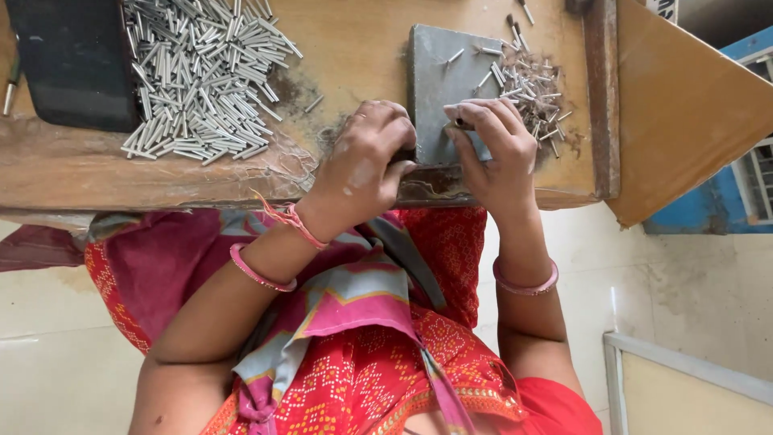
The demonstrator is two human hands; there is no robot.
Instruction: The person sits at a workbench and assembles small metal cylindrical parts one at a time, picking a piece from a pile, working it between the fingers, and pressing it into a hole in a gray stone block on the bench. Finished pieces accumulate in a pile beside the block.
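Note:
My left hand [362,161] is curled at the near left corner of a grey metal block [435,60] on the wooden bench. Its fingertips close on a small dark piece that is mostly hidden. My right hand [495,145] rests on the block's near right part, with thumb and forefinger pinched on a short metal pin [457,122]. A few loose pins [483,50] lie on the block's far side. Both wrists wear pink bangles, and the left one also has a thread band.
A large heap of short silver pins [201,72] lies left of the block, beside a black tray [72,60]. A smaller, tangled heap of pins [535,89] sits to the block's right. A wooden rail [602,97] bounds the bench on the right. The bench's worn front edge [161,189] is above my lap.

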